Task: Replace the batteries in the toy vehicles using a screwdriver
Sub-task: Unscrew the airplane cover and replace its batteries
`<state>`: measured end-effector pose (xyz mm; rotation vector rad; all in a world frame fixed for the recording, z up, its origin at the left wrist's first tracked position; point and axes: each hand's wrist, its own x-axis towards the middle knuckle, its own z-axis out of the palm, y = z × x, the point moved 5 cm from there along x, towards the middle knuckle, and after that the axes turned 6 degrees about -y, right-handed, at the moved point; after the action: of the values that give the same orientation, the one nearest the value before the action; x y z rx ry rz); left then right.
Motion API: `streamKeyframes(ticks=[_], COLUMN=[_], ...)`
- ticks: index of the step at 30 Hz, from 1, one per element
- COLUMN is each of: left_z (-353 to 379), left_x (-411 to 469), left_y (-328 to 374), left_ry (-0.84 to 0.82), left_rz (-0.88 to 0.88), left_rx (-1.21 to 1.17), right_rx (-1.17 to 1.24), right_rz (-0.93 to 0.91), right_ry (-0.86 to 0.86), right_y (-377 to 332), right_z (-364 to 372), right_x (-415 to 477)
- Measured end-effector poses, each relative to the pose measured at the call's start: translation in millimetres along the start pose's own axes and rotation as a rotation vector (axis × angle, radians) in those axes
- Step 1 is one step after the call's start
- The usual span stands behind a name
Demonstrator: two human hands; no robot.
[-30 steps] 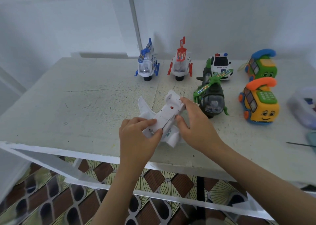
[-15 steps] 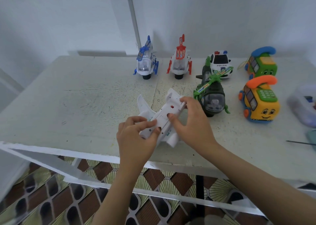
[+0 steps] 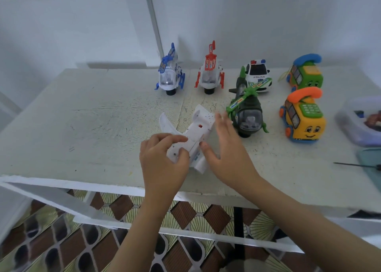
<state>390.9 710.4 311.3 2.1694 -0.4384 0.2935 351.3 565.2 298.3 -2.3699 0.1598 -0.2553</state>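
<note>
Lying belly-up, white toy plane, left hand gripping one end, right hand spread just beside.

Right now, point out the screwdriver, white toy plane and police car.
screwdriver [image 3: 356,164], head view, on its thin shaft.
white toy plane [image 3: 203,120], head view, on its underside.
police car [image 3: 258,74], head view, on its bonnet.

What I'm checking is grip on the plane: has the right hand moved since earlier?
Yes. The right hand opened: its fingers left the tail of the white plane and swung toward the green helicopter.
</note>
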Motion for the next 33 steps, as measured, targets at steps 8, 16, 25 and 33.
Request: streamKeyframes(ticks=[8, 16, 25, 33], left_z=[32, 101, 125, 92], left_x=[-4, -25, -36, -24], left_y=[84, 135, 133, 100], left_ry=[-0.041, -0.246, -0.311, -0.237], left_rz=[0.307, 0.45, 0.484, 0.369], left_rx=[-0.163, -0.222, -0.197, -0.155], right_rx=[-0.099, -0.564, -0.783, -0.374], right_rz=[0.012, 0.594, 0.662, 0.45], right_ry=[0.183, 0.208, 0.145, 0.017], right_y=[36, 150, 193, 94], right_z=[-89, -179, -201, -197], right_x=[-56, -121, -142, -127])
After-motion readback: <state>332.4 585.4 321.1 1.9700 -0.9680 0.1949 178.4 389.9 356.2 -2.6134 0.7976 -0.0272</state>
